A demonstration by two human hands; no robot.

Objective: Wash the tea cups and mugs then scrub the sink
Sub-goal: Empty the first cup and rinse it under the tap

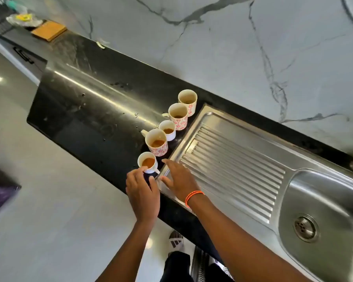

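White cup [148, 164] with brown tea, at the surface's [86, 110] near edge | left grip [142, 192] pinched its base; right grip [178, 181] spread flat just right of it, on the drainer [232, 159] | risk: tilting would spill tea.

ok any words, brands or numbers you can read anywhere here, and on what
No readable text in this view.
Slide: three-stripe logo, no letters legible.
Patterned cups: red floral print only, no words.
Packet by the wooden board: yellow print, too blurred to read.
Sink: no stamp or marking visible.
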